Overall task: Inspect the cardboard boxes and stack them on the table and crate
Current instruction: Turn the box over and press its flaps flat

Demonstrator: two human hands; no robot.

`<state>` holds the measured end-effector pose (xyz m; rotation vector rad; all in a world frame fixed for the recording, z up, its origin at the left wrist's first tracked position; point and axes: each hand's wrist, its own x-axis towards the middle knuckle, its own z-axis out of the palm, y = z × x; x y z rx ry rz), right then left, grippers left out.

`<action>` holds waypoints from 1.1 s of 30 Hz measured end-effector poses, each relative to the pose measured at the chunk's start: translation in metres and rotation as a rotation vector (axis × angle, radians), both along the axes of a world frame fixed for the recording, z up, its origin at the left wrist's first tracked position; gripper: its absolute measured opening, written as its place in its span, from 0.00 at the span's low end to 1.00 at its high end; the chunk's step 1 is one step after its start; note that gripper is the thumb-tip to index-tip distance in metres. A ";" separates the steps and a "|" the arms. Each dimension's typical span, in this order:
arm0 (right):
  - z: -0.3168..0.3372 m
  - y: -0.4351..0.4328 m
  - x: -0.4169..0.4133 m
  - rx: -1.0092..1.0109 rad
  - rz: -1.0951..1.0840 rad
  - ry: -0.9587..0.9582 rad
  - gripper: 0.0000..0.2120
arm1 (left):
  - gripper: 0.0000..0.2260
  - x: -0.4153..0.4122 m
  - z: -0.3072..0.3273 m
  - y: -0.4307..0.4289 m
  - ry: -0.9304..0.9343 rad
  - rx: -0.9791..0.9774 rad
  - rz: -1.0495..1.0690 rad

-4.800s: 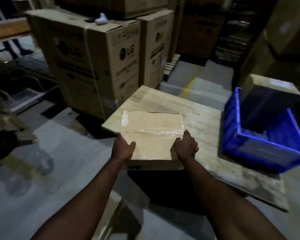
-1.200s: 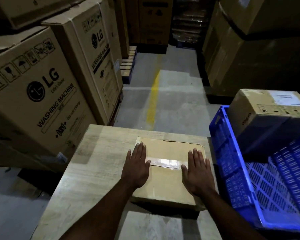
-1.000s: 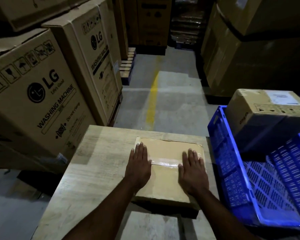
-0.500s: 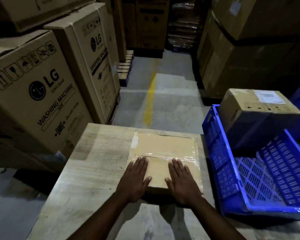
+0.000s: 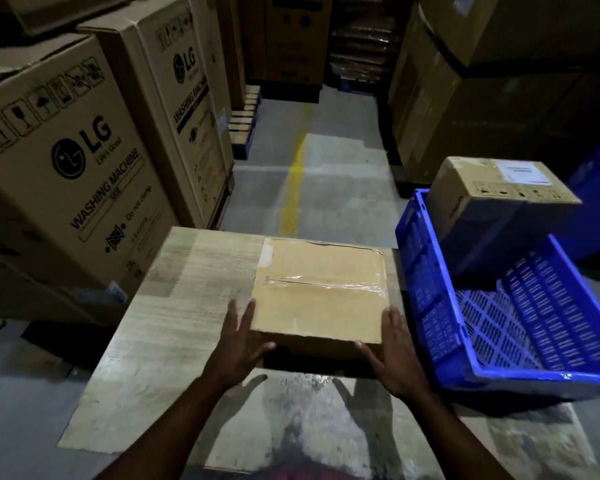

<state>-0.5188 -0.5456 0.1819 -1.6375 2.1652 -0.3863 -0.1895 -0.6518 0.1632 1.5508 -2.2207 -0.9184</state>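
Observation:
A flat taped cardboard box (image 5: 319, 292) lies on the wooden table (image 5: 174, 306), near its right side. My left hand (image 5: 238, 344) is at the box's near left corner, fingers straight along the left side and thumb at the front edge. At the near right corner my right hand (image 5: 392, 351) mirrors it, fingers straight along the right side. To the right a blue plastic crate (image 5: 426, 282) stands tilted on the table edge. A second cardboard box (image 5: 492, 199) with a white label sits in the crate's far end.
Large LG washing machine cartons (image 5: 70, 174) stand stacked close on the left. More tall cartons (image 5: 499, 98) fill the right and back. A concrete aisle with a yellow line (image 5: 293, 188) runs straight ahead between them.
Both hands slid off the box's top, where they lay flat, back to its near corners and now flank its sides. The box has stayed on the table.

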 end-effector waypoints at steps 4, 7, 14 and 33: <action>-0.003 0.008 0.017 -0.028 -0.281 -0.406 0.52 | 0.39 -0.007 0.004 0.012 0.251 0.135 0.125; -0.001 0.005 0.025 -0.093 -0.355 -0.418 0.43 | 0.36 -0.014 0.006 0.012 0.204 0.086 0.170; 0.039 -0.024 0.019 -0.220 -0.527 -0.403 0.39 | 0.33 -0.026 0.053 -0.014 -0.014 -0.142 0.316; 0.092 -0.074 0.008 -0.117 -0.507 -0.088 0.31 | 0.26 -0.040 0.119 -0.064 -0.449 -0.260 0.386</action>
